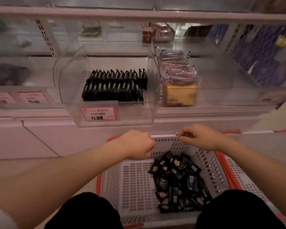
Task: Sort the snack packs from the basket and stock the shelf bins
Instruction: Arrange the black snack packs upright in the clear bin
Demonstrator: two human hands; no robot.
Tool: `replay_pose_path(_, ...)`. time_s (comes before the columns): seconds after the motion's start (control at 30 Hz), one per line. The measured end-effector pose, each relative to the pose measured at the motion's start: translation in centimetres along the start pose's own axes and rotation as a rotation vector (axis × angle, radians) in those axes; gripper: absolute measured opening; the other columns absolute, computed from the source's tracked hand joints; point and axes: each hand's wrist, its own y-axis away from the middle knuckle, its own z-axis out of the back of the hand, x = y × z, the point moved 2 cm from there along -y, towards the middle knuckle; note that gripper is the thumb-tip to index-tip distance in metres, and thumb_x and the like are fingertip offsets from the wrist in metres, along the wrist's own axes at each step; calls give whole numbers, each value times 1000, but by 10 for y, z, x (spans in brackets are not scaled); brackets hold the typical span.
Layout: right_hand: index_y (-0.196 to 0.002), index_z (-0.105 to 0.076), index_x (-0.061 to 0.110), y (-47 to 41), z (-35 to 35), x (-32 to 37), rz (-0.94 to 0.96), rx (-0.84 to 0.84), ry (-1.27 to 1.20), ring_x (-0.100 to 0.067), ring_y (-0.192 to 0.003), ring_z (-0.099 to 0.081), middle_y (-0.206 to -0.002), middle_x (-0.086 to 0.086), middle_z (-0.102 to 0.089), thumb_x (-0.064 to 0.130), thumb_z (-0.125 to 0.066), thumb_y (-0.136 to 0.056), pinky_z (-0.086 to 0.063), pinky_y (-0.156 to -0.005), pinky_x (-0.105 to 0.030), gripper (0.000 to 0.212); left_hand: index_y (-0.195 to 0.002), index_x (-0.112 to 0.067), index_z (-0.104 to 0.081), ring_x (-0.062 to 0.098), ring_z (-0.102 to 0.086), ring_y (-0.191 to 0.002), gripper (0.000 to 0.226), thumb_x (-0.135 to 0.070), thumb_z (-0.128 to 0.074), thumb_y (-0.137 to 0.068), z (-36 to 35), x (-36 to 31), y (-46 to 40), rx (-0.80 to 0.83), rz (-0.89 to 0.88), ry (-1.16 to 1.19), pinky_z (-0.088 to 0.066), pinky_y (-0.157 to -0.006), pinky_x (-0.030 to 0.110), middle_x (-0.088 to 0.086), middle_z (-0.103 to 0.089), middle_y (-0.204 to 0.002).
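Note:
A white slotted basket (130, 182) sits low between my knees, nested in a red-rimmed basket (229, 164). Several black snack packs (177, 180) lie heaped in its right half. My left hand (139, 144) grips the basket's far rim with curled fingers. My right hand (200, 138) pinches the same rim farther right. Above, a clear shelf bin (69, 90) holds two rows of upright black packs (116, 85), filling its right part.
A red-framed price tag (99, 114) reading 11.80 sits on the bin's front. To the right, a bin holds clear-wrapped cake slices (178, 80). More bins and tags (32, 97) line the shelf to the left. White cabinet panels (45, 138) run below.

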Motion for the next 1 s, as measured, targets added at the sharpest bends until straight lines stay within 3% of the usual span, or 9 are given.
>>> replay_pose_path(0.1, -95, -66, 7, 10, -42, -46, -107, 125, -165, -9, -79, -54, -82, 5, -60, 17, -55, -92, -43, -70, -22, 15, -111, -10, -59, 33, -59, -101, 29, -23, -41, -92, -40, -22, -35, 126, 57, -20, -49, -77, 40, 14, -61, -114)
replay_pose_path(0.17, -89, -62, 11, 22, -67, -76, -191, 198, -230, -13, -70, -55, -72, 4, -58, 17, -53, -93, -41, -59, -16, 11, -113, -10, -58, 32, -59, -103, 29, -23, -42, -92, -62, -37, -60, 203, 80, -11, -48, -75, 38, 13, -60, -116)
replay_pose_path(0.23, -86, -58, 17, 29, -89, -106, -244, 240, -207, -14, -74, -54, -73, 5, -56, 20, -52, -94, -38, -54, -16, 10, -114, -10, -58, 31, -58, -101, 29, -23, -42, -93, -85, -49, -83, 274, 101, 39, -46, -72, 37, 12, -59, -117)
replay_pose_path(0.4, -100, -65, 5, 34, -156, -166, -328, 323, -169, -22, -93, -58, -101, -10, -66, 22, -51, -94, -43, -79, -30, 23, -111, -7, -54, 27, -50, -81, 29, -26, -39, -95, -148, -81, -124, 416, 190, 309, -42, -65, 37, 9, -52, -91)
replay_pose_path(0.53, -111, -57, 3, 24, -211, -188, -380, 356, -156, -28, -106, -56, -112, -15, -61, 24, -50, -94, -42, -84, -32, 28, -119, -11, -50, 30, -55, -104, 32, -29, -42, -94, -202, -107, -131, 512, 271, 422, -46, -75, 37, 12, -54, -118)
replay_pose_path(0.67, -134, -36, 8, 11, -250, -198, -374, 347, -16, -30, -121, -44, -134, -13, -44, 19, -47, -93, -39, -96, -36, 44, -131, -12, -38, 30, -51, -111, 41, -27, -43, -94, -251, -120, -127, 574, 398, 544, -46, -82, 39, 12, -45, -127)
replay_pose_path(0.87, -139, -24, 2, 3, -273, -196, -265, 315, 402, -28, -121, -39, -133, -14, -34, 42, -63, -82, -35, -100, -39, 80, -135, -10, -34, 27, -43, -120, 49, -28, -49, -92, -288, -130, -132, 489, 603, 697, -43, -94, 39, 10, -40, -133)
replay_pose_path(1.0, -138, -24, 2, 3, -283, -198, -207, 291, 473, -29, -118, -40, -133, -16, -35, 32, -62, -83, -33, -100, -40, 73, -135, -6, -35, 28, -42, -121, 52, -29, -52, -92, -301, -134, -148, 368, 770, 847, -40, -99, 38, 12, -41, -133)
